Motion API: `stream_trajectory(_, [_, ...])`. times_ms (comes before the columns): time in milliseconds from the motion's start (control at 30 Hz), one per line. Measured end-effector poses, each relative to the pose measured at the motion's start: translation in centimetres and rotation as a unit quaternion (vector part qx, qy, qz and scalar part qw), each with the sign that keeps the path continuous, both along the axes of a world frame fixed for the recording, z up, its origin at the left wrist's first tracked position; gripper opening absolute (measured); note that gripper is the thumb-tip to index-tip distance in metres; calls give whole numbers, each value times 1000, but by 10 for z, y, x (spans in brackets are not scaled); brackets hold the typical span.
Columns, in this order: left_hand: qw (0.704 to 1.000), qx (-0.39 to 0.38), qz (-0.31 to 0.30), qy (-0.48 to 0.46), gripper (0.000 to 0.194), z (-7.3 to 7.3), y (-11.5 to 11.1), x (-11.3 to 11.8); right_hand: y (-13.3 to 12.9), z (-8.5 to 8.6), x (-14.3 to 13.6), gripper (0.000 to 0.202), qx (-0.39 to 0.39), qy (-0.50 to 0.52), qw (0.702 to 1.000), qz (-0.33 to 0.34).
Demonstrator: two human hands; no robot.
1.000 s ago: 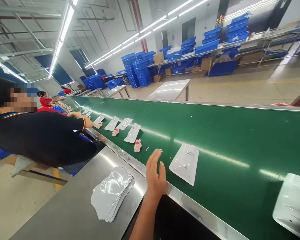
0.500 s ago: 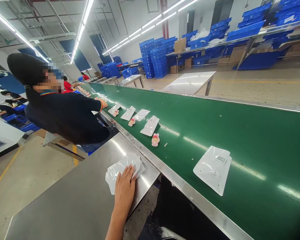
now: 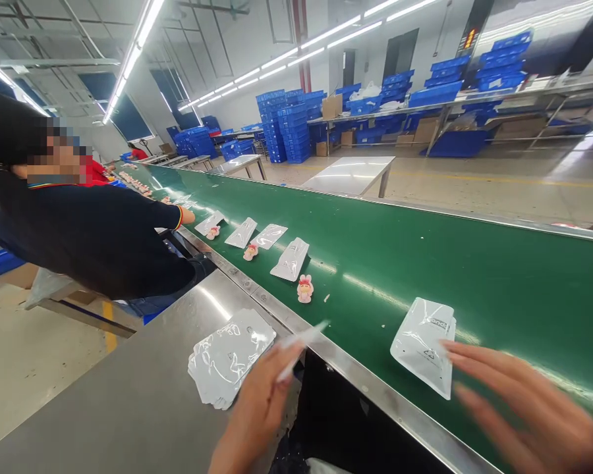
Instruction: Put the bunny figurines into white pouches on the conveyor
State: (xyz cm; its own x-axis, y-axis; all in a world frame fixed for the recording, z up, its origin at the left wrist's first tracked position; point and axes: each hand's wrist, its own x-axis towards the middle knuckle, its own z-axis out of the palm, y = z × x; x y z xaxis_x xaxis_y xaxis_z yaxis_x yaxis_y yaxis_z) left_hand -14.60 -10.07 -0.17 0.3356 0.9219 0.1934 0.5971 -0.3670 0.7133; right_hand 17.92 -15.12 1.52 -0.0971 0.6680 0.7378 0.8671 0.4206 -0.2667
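Note:
My left hand (image 3: 257,405) is closed on a white plastic pouch (image 3: 304,334), seen nearly edge-on over the conveyor's metal rim. Just left of that hand, a stack of the same white pouches (image 3: 230,355) lies on the steel table. My right hand (image 3: 524,408), smeared by motion, has its fingers stretched out and apart. Its fingertips reach the right edge of the white pouches (image 3: 420,342) lying overlapped on the green belt; whether they touch cannot be made out. Farther up the belt sits a pink rabbit-eared figure (image 3: 305,289) beside another pouch (image 3: 290,259).
The green conveyor belt (image 3: 499,276) runs away to the far left, carrying several more pouches and figures. A co-worker in a dark shirt (image 3: 89,243) sits at the left with an arm at the belt. Blue crates (image 3: 294,128) are stacked beyond.
My left hand has lifted off the stack and moved right with a pouch. My right hand has entered from the right, beside the pouches on the belt. The view has turned rightward.

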Motion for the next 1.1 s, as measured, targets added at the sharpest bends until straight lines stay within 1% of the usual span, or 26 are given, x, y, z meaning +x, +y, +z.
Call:
stream_trajectory(67, [988, -78, -117, -64, 37, 11, 1, 26, 16, 8, -20, 43, -47, -74, 991, 104])
stream_trajectory(100, [977, -114, -157, -92, 36, 15, 3, 38, 24, 12, -30, 40, -75, -96, 982, 144])
stream_trajectory(133, [964, -150, -185, -122, 37, 16, 7, 47, 31, 15, -40, 31, -102, -104, 975, 167])
stream_trajectory(167, [949, -187, -201, -156, 37, 15, 12, 54, 38, 19, -48, 22, -128, -108, 968, 187])
stream_trajectory(200, [932, -225, -214, -190, 36, 12, 17, 59, 44, 21, -55, 18, -149, -109, 961, 205])
stream_trajectory(267, [895, -294, -233, -243, 41, 2, 28, 61, 57, 26, -66, 21, -175, -106, 951, 234])
stream_trajectory(300, [881, -315, -233, -264, 44, -5, 33, 60, 64, 27, -69, 22, -183, -100, 947, 243])
stream_trajectory(333, [875, -326, -217, -285, 45, -13, 36, 60, 73, 28, -71, 21, -195, -87, 943, 257])
stream_trajectory(367, [871, -331, -186, -311, 44, -20, 39, 59, 84, 27, -73, 19, -216, -65, 936, 271])
stream_trajectory(433, [858, -338, -92, -375, 44, -32, 41, 61, 112, 24, -74, 20, -285, 9, 914, 290])
stream_trajectory(467, [847, -343, -46, -404, 46, -37, 41, 64, 129, 20, -74, 24, -331, 59, 900, 276])
stream_trajectory(500, [835, -346, -12, -428, 49, -41, 41, 67, 146, 14, -74, 31, -377, 105, 888, 243])
stream_trajectory(533, [825, -348, 8, -445, 51, -43, 40, 70, 162, 8, -74, 38, -415, 141, 878, 191])
stream_trajectory(567, [820, -345, 14, -456, 54, -45, 40, 73, 177, 1, -74, 43, -441, 158, 873, 135])
stream_trajectory(633, [820, -338, 14, -463, 55, -47, 39, 77, 199, -13, -77, 43, -469, 152, 867, 70])
stream_trajectory(667, [821, -337, 13, -461, 55, -48, 39, 79, 205, -19, -80, 39, -474, 139, 867, 62])
stream_trajectory(733, [825, -344, 9, -448, 53, -49, 38, 81, 209, -26, -85, 31, -472, 117, 871, 69])
stream_trajectory(800, [833, -348, -5, -430, 52, -49, 38, 81, 202, -23, -87, 27, -450, 108, 883, 76])
stream_trajectory(833, [839, -347, -18, -420, 50, -48, 37, 81, 196, -18, -86, 26, -433, 109, 892, 78])
stream_trajectory(900, [848, -346, -44, -398, 46, -44, 36, 82, 180, -2, -80, 25, -392, 122, 908, 77])
stream_trajectory(967, [853, -348, -64, -385, 42, -41, 34, 84, 161, 16, -72, 29, -347, 183, 915, 98])
stream_trajectory(1033, [853, -352, -82, -378, 41, -37, 32, 88, 141, 31, -64, 32, -309, 269, 900, 149])
stream_trajectory(1100, [851, -356, -100, -373, 43, -36, 31, 93, 123, 40, -58, 31, -287, 314, 883, 197])
